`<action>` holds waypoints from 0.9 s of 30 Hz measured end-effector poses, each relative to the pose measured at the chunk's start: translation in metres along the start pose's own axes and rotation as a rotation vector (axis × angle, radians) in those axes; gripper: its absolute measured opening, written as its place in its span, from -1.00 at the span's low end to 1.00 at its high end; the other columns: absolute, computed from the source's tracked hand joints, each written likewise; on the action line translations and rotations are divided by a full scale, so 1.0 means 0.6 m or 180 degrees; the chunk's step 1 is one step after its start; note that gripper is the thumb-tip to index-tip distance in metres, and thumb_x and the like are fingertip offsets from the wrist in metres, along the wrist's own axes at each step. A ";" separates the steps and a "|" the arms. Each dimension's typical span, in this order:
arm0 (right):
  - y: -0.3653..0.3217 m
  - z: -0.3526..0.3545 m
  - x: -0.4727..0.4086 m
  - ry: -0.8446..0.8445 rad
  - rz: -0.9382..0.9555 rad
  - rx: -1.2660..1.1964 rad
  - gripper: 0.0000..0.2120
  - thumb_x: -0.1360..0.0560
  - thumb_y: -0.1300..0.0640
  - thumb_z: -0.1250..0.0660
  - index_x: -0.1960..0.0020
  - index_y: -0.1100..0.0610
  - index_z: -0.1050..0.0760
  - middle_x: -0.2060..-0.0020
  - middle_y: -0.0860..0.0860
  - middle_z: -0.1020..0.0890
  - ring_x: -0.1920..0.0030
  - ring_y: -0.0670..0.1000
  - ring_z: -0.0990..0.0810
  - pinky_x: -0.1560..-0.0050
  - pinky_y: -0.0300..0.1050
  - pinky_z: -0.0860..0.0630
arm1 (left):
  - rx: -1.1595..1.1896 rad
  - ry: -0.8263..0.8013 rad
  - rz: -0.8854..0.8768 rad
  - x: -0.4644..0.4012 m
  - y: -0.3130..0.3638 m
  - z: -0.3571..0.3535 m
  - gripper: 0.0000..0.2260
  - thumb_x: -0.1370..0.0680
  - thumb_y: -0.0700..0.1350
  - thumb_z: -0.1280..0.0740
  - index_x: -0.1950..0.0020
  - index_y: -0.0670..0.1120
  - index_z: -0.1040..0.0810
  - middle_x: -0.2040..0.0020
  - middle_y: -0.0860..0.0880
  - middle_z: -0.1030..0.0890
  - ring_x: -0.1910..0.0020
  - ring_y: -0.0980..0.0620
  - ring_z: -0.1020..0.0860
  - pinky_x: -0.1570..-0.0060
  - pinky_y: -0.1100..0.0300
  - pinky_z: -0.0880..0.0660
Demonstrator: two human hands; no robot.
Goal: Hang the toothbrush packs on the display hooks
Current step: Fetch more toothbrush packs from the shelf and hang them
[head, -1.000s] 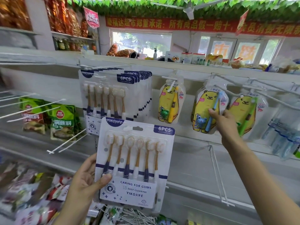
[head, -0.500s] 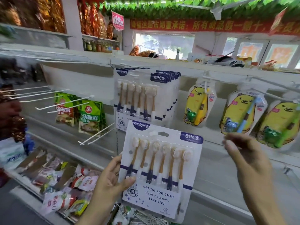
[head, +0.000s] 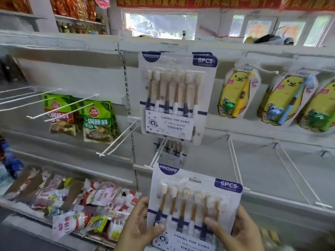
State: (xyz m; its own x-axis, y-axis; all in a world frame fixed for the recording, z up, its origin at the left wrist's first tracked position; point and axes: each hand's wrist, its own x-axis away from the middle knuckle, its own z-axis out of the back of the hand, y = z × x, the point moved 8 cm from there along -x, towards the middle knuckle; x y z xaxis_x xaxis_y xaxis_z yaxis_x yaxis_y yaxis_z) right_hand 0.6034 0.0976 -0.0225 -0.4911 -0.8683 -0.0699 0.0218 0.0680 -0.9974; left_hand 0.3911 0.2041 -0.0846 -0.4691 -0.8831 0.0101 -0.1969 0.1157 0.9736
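Observation:
I hold one white six-piece toothbrush pack point(head: 195, 201) low in the middle of the view, with brown-handled brushes behind clear plastic. My left hand point(head: 139, 227) grips its left edge, thumb on the front. My right hand point(head: 233, 230) grips its right edge, thumb across the brushes. Above it a stack of the same packs point(head: 176, 98) hangs on a hook at the shelf's back panel. A lower hook point(head: 157, 156) just above my pack carries a few packs point(head: 172, 151) pushed far back.
Yellow bear children's toothbrush packs point(head: 237, 91) hang to the right. Green seasoning bags point(head: 96, 120) hang at left among bare white hooks point(head: 116, 142). Long bare hooks point(head: 299, 173) jut out at lower right. A shelf of snack packets point(head: 81, 201) lies at lower left.
My right hand came off the bear pack, dropped down and took hold of the pack's right edge. The pack now sits lower, and the view has swung left and down.

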 end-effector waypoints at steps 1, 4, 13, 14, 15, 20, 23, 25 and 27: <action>0.024 -0.005 0.003 0.0071 -0.0032 0.0068 -0.49 -0.23 0.53 -0.54 -0.06 0.10 -0.63 0.12 0.01 -0.76 0.10 -0.05 -0.74 0.21 -0.30 -0.61 | -0.0134 -0.0021 0.0082 0.003 -0.011 0.014 -0.28 -0.21 -0.14 -0.66 -0.29 -0.15 -0.44 -0.14 -0.25 -0.66 -0.11 -0.24 -0.65 -0.10 0.01 -0.58; 0.079 -0.030 0.011 0.0041 0.0009 0.0358 -0.51 -0.29 0.48 -0.55 -0.01 -0.04 -0.70 0.11 0.01 -0.76 0.05 -0.03 -0.73 0.03 -0.15 -0.63 | -0.0592 -0.0018 0.0309 0.007 -0.043 0.059 -0.26 -0.15 -0.02 -0.66 -0.27 -0.04 -0.45 -0.05 -0.15 -0.71 -0.03 -0.15 -0.68 -0.14 -0.07 -0.56; 0.144 -0.112 -0.002 -0.0245 -0.0079 0.0756 -0.74 -0.44 0.35 -0.49 -0.04 0.05 -0.67 0.08 -0.05 -0.75 0.01 -0.04 -0.71 -0.04 -0.10 -0.63 | -0.1135 0.0007 0.0579 0.002 -0.092 0.152 -0.36 -0.29 -0.13 -0.62 -0.25 0.22 -0.42 -0.02 0.10 -0.73 -0.04 0.08 -0.68 -0.03 0.25 -0.56; 0.146 -0.118 -0.004 -0.0243 -0.0073 0.0766 -0.74 -0.45 0.35 -0.48 -0.04 0.05 -0.67 0.07 -0.06 -0.75 0.00 -0.04 -0.71 -0.03 -0.13 -0.62 | -0.1231 -0.0025 0.0591 -0.003 -0.097 0.159 -0.39 -0.37 -0.24 -0.57 -0.25 0.24 -0.42 -0.02 0.13 -0.72 -0.05 0.10 -0.68 -0.02 0.26 -0.56; 0.150 -0.123 -0.007 -0.0238 -0.0091 0.0783 -0.75 -0.46 0.34 -0.47 -0.05 0.05 -0.67 0.06 -0.05 -0.75 -0.01 -0.04 -0.71 -0.02 -0.12 -0.62 | -0.1338 -0.0071 0.0575 -0.009 -0.101 0.165 -0.40 -0.40 -0.27 -0.53 -0.26 0.23 -0.42 -0.03 0.15 -0.72 -0.05 0.12 -0.67 -0.02 0.26 -0.57; 0.174 -0.148 -0.031 -0.0185 -0.0206 0.1002 -0.79 -0.50 0.25 -0.46 -0.02 -0.03 -0.63 0.08 -0.15 -0.74 0.04 -0.12 -0.71 -0.03 0.03 -0.65 | -0.1761 -0.0301 0.0490 -0.040 -0.107 0.190 -0.51 -0.45 -0.11 -0.51 -0.33 0.11 -0.46 -0.09 0.19 -0.69 -0.08 0.19 -0.65 -0.18 0.11 -0.57; 0.178 -0.163 -0.050 -0.0100 -0.0198 0.1048 -0.80 -0.51 0.20 -0.46 -0.02 -0.09 -0.59 0.09 -0.21 -0.73 0.05 -0.15 -0.70 -0.05 0.06 -0.65 | -0.1843 -0.0362 0.0401 -0.061 -0.098 0.196 -0.59 -0.49 -0.13 -0.47 -0.29 0.11 -0.47 -0.10 0.18 -0.69 -0.09 0.17 -0.65 -0.18 0.03 -0.58; 0.178 -0.170 -0.065 -0.0030 -0.0190 0.0986 -0.81 -0.52 0.18 -0.46 -0.05 -0.08 -0.60 0.07 -0.18 -0.73 0.03 -0.13 -0.70 -0.08 0.08 -0.64 | -0.1913 -0.0384 0.0311 -0.080 -0.089 0.197 -0.63 -0.51 -0.15 -0.46 -0.26 0.11 -0.48 -0.09 0.20 -0.69 -0.09 0.18 -0.65 -0.15 0.04 -0.59; 0.177 -0.176 -0.081 0.0006 -0.0177 0.0902 -0.80 -0.52 0.20 -0.45 -0.07 -0.07 -0.60 0.06 -0.16 -0.73 0.01 -0.13 -0.70 -0.09 0.08 -0.64 | -0.1999 -0.0394 0.0227 -0.100 -0.083 0.202 -0.65 -0.51 -0.13 -0.47 -0.25 0.10 -0.50 -0.09 0.21 -0.69 -0.09 0.19 -0.64 -0.14 0.01 -0.59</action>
State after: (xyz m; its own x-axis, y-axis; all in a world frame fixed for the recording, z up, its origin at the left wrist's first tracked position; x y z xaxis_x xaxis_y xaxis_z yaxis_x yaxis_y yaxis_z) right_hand 0.5380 0.1989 -0.1238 -0.5000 -0.8659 -0.0152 0.2371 -0.1200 -0.9641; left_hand 0.3247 0.3065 -0.1611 -0.5657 -0.8197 0.0897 0.3625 -0.1494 0.9199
